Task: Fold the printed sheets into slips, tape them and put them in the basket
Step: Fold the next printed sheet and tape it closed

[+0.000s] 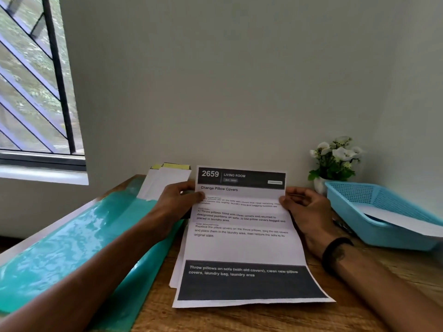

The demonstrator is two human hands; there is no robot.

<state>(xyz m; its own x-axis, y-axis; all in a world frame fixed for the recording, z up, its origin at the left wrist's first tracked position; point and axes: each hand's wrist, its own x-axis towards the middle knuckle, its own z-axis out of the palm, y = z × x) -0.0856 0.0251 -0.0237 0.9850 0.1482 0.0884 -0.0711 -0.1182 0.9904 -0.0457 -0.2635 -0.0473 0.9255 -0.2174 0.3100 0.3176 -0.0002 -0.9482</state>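
A printed sheet [242, 240] headed "2659 Living Room, Change Pillow Covers" lies lengthwise on the wooden table, its top end lifted. My left hand [177, 202] pinches its upper left edge and my right hand [304, 209] pinches its upper right edge. More white sheets [176, 276] peek out beneath it on the left. A light blue plastic basket [354, 202] stands at the right, with a white folded paper [402, 221] resting inside it. No tape is visible.
A teal strip [72, 245] runs along the table's left side. White envelopes or cards with yellow tops [165, 180] lean against the wall behind my left hand. A small white vase of white flowers [333, 161] stands behind the basket. A window is at left.
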